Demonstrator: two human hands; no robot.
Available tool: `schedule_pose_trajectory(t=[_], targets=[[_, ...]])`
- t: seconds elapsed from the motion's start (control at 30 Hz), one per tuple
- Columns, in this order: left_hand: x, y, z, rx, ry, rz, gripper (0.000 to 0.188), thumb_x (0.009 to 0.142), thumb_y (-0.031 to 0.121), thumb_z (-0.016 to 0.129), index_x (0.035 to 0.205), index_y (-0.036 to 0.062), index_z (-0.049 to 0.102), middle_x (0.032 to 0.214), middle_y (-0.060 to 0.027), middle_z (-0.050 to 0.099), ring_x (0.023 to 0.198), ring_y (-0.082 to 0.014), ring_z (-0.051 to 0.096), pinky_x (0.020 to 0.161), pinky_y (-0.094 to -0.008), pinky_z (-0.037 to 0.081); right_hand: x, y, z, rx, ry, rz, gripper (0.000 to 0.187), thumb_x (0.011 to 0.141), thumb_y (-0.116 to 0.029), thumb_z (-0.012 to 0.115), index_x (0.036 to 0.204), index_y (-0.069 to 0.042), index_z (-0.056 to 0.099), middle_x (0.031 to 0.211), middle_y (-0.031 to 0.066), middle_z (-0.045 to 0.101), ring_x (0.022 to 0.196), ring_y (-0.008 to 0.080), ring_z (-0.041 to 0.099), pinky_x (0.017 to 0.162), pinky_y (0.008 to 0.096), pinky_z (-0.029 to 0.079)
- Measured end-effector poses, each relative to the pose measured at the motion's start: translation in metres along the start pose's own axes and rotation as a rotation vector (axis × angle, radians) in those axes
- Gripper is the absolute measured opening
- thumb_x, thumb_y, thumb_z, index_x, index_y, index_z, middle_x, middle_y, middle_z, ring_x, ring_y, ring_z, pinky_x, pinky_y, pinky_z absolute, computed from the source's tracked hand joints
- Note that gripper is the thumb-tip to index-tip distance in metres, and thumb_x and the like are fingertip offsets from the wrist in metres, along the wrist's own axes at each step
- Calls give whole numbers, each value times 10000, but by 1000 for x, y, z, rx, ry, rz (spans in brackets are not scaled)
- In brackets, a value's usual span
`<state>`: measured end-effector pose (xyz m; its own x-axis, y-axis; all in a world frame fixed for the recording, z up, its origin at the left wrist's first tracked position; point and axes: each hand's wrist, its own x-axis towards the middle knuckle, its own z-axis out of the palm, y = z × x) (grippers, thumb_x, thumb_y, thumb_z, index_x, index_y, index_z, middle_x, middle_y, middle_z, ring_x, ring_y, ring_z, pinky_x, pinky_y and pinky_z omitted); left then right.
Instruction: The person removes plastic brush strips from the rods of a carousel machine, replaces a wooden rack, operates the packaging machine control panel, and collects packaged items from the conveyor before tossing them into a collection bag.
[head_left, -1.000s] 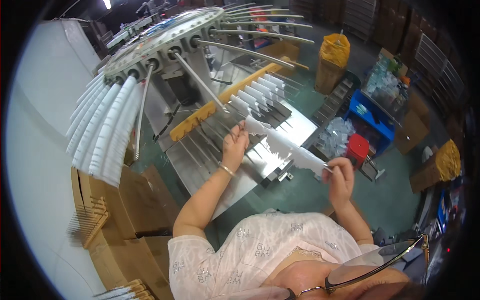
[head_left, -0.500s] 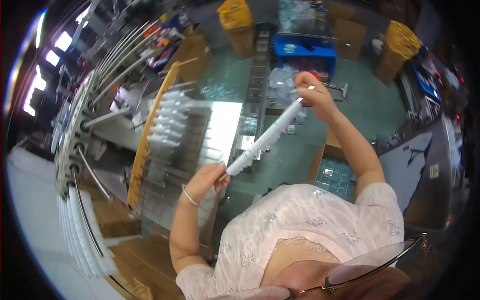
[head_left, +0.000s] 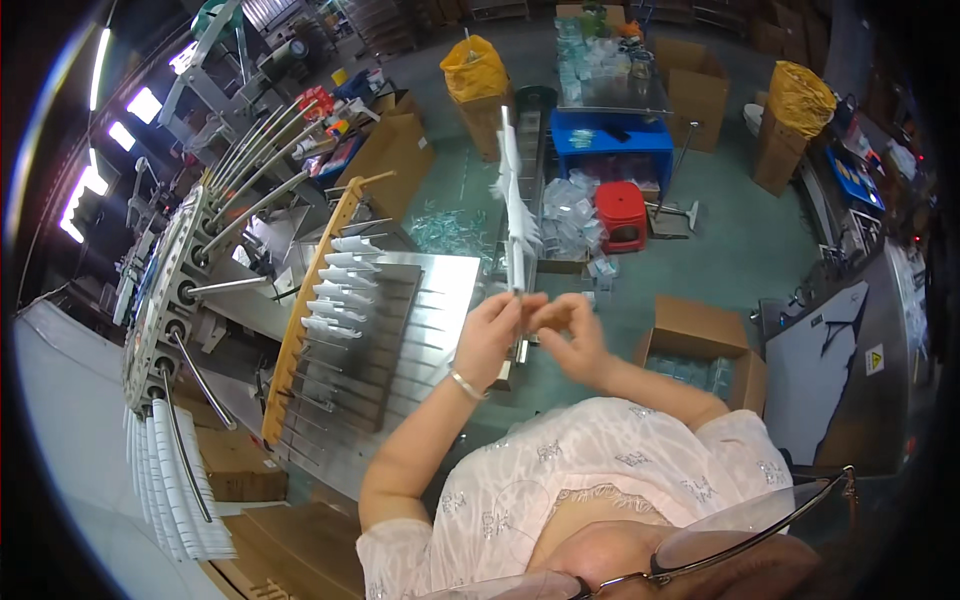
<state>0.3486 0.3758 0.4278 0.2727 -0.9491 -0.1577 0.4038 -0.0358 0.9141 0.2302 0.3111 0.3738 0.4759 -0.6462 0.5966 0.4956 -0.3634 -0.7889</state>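
My left hand [head_left: 488,345] grips the lower end of a thin rod [head_left: 507,122] between its fingertips. The rod stands nearly upright, pointing away from me, and a row of thin white pieces [head_left: 515,205] is threaded along it. My right hand [head_left: 575,340] is close beside the rod's lower end, with its fingers bent and apart; nothing shows in it. To the left stands a yellow-orange rack bar [head_left: 297,335] with thin metal rods across it. Several of those rods carry similar white pieces [head_left: 345,290].
A metal table [head_left: 450,285] lies under the rack. Further left is a large round machine [head_left: 165,300] with projecting rods; white strips [head_left: 180,490] hang below it. An open carton [head_left: 700,335] sits at right. Beyond are a red stool [head_left: 621,215] and blue table [head_left: 610,135].
The rod has swung from slanting right to nearly upright. My right hand has let go of its far end and come down beside my left hand, which has moved right.
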Motion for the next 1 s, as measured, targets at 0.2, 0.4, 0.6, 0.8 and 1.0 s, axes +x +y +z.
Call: schedule_pose_trajectory(t=[0.2, 0.4, 0.6, 0.8, 1.0], targets=[[36, -32, 30, -64, 79, 229, 199, 833, 131, 504, 931, -29, 571, 930, -59, 592, 804, -95, 544, 701, -214, 431, 20, 12, 10, -20, 310, -1, 185, 850, -104, 431, 1002, -11, 379, 872, 65, 470, 741, 83, 457, 652, 210, 384], [28, -2, 19, 710, 0, 334, 155, 735, 85, 588, 865, 3, 607, 727, -85, 592, 681, -129, 560, 621, -227, 426, 28, -11, -72, -138, 303, 83, 126, 853, -73, 388, 960, -15, 419, 775, 19, 459, 643, 69, 422, 584, 206, 370], [57, 61, 45, 1323, -104, 1171, 90, 660, 79, 628, 748, 65, 626, 747, -62, 570, 809, -216, 515, 755, -375, 381, 23, -36, -93, -53, 130, 129, 98, 838, -21, 364, 920, -24, 418, 672, -10, 381, 558, 45, 320, 495, 194, 280], [52, 69, 45, 1388, -221, 1133, 190, 670, 123, 624, 860, 118, 625, 887, -28, 572, 898, -221, 489, 839, -436, 299, 23, -44, -102, 11, 89, 177, 109, 833, -20, 348, 914, -49, 414, 757, 3, 406, 580, 44, 345, 521, 171, 286], [32, 85, -32, 1549, 378, 1052, 196, 761, 17, 512, 942, 19, 585, 950, -116, 553, 898, -265, 493, 787, -304, 380, 35, -55, -121, 114, 122, 163, 116, 835, -19, 358, 915, -40, 439, 723, -10, 389, 544, 33, 317, 493, 186, 281]])
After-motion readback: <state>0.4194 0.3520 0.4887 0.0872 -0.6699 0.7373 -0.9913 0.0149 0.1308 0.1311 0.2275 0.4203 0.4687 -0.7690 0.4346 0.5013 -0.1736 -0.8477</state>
